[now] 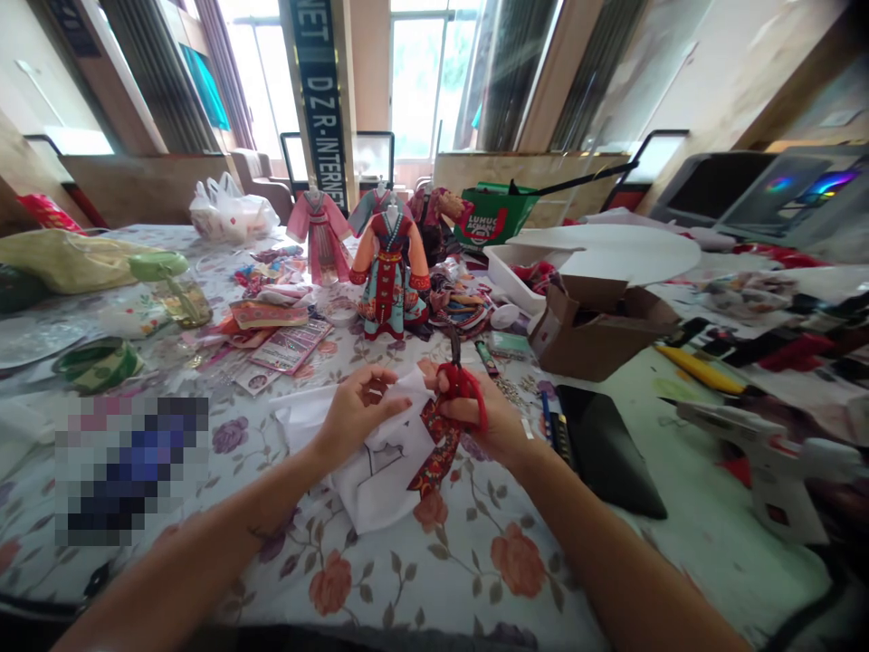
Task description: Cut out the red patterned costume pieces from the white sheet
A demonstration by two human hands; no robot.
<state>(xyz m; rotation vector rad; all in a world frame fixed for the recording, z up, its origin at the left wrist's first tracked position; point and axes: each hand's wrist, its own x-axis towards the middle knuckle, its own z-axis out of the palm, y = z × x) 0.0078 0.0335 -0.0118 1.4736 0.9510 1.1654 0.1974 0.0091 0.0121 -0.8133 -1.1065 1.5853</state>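
Over a rose-printed tablecloth (400, 589), left hand (357, 417) pinching a thin white sheet (380, 466) inked with black outlines, right hand (475, 412) clamped on red-handled scissors (462, 385), hands close together, red patterned trim (434, 453) beneath, orange-and-teal doll costume (390, 276) on a stand beyond

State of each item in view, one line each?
Left hand: pinching white sheet
White sheet: creased, dark lines drawn on it
Right hand: gripping scissors
Red-handled scissors: blades pointing up
Cardboard box: flaps open
Orange-and-teal doll costume: upright on stand
Hot glue gun: lying on table, untouched
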